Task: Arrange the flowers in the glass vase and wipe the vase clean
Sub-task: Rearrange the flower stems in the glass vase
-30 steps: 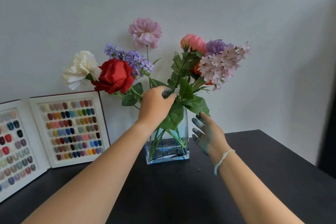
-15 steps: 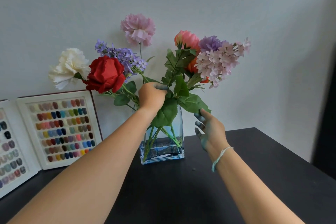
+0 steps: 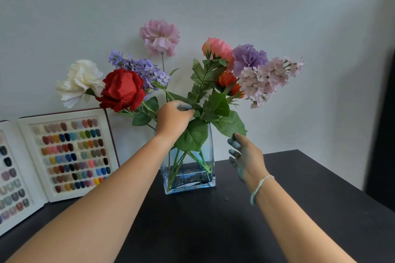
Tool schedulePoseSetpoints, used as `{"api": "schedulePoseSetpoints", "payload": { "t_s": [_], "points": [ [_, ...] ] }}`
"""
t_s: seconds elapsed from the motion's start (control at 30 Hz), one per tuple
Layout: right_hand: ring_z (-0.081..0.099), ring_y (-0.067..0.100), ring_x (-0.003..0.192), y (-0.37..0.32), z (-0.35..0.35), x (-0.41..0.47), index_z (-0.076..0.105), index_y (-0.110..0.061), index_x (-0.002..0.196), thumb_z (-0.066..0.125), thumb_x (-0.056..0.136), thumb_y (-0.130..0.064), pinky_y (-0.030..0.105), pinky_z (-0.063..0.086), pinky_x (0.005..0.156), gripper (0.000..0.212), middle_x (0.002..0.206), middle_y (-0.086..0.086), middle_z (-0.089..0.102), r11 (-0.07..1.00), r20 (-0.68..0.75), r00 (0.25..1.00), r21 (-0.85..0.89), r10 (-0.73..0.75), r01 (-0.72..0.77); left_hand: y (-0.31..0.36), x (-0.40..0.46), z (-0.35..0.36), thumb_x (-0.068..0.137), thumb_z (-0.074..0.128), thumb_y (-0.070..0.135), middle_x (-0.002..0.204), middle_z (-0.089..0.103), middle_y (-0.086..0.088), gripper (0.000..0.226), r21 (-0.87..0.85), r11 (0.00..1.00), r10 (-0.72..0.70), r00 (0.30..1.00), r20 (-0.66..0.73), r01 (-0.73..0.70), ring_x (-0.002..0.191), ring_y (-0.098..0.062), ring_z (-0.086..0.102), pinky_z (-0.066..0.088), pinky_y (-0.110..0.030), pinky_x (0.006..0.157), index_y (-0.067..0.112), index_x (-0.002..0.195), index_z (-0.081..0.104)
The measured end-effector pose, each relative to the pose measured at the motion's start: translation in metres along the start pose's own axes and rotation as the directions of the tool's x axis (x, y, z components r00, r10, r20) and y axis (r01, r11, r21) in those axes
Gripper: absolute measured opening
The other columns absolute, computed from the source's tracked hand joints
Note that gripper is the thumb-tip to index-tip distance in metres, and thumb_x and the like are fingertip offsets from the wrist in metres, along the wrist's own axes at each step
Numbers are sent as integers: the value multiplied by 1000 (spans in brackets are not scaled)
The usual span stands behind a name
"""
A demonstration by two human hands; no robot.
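Flowers [image 3: 171, 74] stand in the glass vase [image 3: 189, 168] on our dark table [image 3: 213, 230]; our left hand [image 3: 173, 116] pinches their springy stems, the right hand [image 3: 245, 157] open beside the slippery glass (breakable, we judge), best steadied low.

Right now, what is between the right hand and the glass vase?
In the head view, nothing: a bare gap of wall and dark table separates the open right hand from the glass vase. A large leaf hangs just above.

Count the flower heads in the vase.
8: white, red rose, blue-purple spray, pink, coral, orange, purple, pale lilac cluster. Leaves may hide more.
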State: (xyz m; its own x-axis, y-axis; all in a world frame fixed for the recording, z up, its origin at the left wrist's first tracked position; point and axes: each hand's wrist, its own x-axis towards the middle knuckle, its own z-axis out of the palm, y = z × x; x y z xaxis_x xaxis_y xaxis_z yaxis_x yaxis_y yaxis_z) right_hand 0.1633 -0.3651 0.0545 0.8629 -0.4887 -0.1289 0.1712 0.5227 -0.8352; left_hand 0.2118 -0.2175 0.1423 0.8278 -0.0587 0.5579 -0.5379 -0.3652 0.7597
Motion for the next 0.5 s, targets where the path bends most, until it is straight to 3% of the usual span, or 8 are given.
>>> {"api": "schedulePoseSetpoints", "payload": {
  "t_s": [0.07, 0.13, 0.27, 0.37, 0.5],
  "points": [
    [46, 13, 61, -1, 1, 0, 60, -18, 78, 58, 83, -27, 26, 40, 59, 11, 67, -8, 67, 1000, 9, 1000, -2, -5, 5, 4, -4, 1, 78, 66, 18, 85, 60, 4, 14, 129, 983, 136, 990, -30, -131, 76, -9, 55, 38, -4, 60, 17, 92, 67],
    [45, 13, 62, -1, 1, 0, 60, -18, 79, 58, 84, -27, 25, 40, 59, 11, 72, -6, 67, 1000, 20, 1000, -4, -2, 2, 12, -9, 5, 79, 65, 21, 97, 51, 3, 27, 215, 941, 274, 961, -26, -263, 83, -12, 52, 38, -15, 72, 21, 106, 63],
    [45, 13, 62, 0, 2, -1, 60, -18, 81, 59, 84, -28, 25, 40, 59, 10, 72, -6, 66, 1000, 30, 1000, -2, 6, -6, 27, -11, 13, 83, 57, 9, 112, 46, 5, 51, 219, 810, 498, 835, 234, -544, 101, -12, 45, 31, -6, 84, 30, 129, 48],
    [45, 13, 61, -1, 2, -2, 60, -18, 79, 59, 84, -27, 26, 40, 60, 10, 71, -6, 66, 1000, 38, 999, 3, 5, -5, 29, -7, 12, 82, 61, 14, 121, 52, 4, 35, 263, 753, 533, 793, 294, -604, 109, -16, 42, 31, -23, 88, 29, 114, 60],
    [45, 13, 61, -3, 2, -1, 61, -18, 78, 59, 83, -26, 26, 40, 60, 10, 64, -7, 66, 1000, 45, 999, 19, 4, -5, 22, -2, -2, 77, 66, 14, 99, 68, 3, 10, 305, 730, 574, 791, 214, -612, 98, -23, 52, 42, -33, 78, 17, 85, 70]
  ]
}}
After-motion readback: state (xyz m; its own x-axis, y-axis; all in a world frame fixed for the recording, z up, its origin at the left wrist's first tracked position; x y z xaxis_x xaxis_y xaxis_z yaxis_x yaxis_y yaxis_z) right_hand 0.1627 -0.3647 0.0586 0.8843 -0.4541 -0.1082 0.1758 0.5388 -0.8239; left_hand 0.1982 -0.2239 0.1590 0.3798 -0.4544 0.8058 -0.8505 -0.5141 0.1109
